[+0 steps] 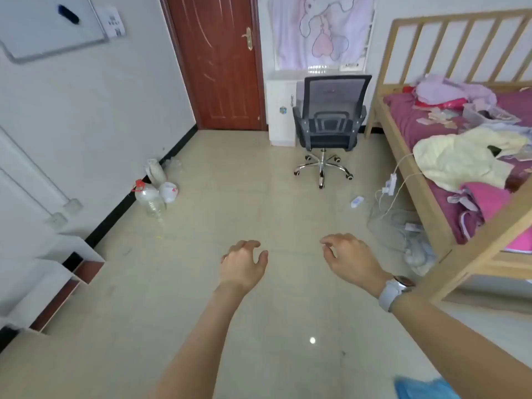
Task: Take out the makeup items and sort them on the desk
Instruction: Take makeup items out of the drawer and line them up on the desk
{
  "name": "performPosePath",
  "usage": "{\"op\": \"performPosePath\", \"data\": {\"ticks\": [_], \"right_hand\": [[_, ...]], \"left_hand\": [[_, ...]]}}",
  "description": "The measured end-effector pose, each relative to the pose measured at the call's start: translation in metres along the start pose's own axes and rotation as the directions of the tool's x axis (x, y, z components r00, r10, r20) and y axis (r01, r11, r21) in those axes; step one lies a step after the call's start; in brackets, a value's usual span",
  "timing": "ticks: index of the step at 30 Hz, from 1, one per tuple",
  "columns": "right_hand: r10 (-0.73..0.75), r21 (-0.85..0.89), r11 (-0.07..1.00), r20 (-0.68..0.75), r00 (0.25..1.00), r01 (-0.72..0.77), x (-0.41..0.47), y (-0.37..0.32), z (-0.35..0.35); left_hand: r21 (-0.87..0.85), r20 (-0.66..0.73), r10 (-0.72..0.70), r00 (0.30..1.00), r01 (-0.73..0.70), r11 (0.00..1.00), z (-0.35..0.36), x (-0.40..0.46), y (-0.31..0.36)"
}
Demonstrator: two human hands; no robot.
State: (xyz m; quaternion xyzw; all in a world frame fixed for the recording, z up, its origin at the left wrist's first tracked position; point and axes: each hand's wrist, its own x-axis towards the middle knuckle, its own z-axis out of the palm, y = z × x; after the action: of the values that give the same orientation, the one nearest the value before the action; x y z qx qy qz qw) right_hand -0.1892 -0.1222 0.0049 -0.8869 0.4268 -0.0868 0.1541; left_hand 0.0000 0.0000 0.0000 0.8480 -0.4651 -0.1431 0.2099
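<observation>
Indoors, two bare hands are held out over a tiled bedroom floor, with nothing grasped.

Both the left hand (243, 262) and the right hand (349, 253) are seen palm down in the near centre, fingers loosely curled, each grip released; a watch (395, 289) is worn on the right wrist. No makeup items can be made out from this distance. A white surface (280, 110) is set against the far wall, with an office chair (328, 122) pushed up to it. A brown door (214, 61) is seen far left of it. A wooden bed (431, 180), piled with clothes, is placed along the right. Plastic bottles (149, 198) are gathered by the left wall.
</observation>
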Motion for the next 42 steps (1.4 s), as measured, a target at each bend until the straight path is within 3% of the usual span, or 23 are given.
{"op": "performPosePath", "data": {"ticks": [7, 15, 23, 29, 42], "right_hand": [[0.076, 0.078, 0.992, 0.221, 0.972, -0.095, 0.034, 0.036, 0.087], [0.138, 0.08, 0.978, 0.432, 0.891, -0.191, 0.174, 0.1, 0.117], [0.099, 0.023, 0.993, 0.411, 0.906, -0.119, 0.353, 0.128, 0.098], [0.057, -0.013, 0.998, 0.433, 0.9, -0.057, 0.484, 0.134, 0.113], [0.092, -0.012, 0.995, 0.375, 0.922, -0.095, 0.829, 0.106, 0.103]], "left_hand": [[0.061, 0.192, -0.134, 0.972, 0.124, 0.99, 0.077, 0.032, -0.036], [0.116, 0.31, -0.266, 0.913, 0.242, 0.963, 0.118, 0.188, -0.022], [0.034, 0.299, -0.255, 0.919, 0.257, 0.966, 0.106, 0.36, 0.019], [0.105, 0.311, -0.282, 0.908, 0.263, 0.959, 0.105, 0.479, -0.011], [0.024, 0.262, -0.236, 0.936, 0.238, 0.971, 0.049, 0.832, -0.05]]}}
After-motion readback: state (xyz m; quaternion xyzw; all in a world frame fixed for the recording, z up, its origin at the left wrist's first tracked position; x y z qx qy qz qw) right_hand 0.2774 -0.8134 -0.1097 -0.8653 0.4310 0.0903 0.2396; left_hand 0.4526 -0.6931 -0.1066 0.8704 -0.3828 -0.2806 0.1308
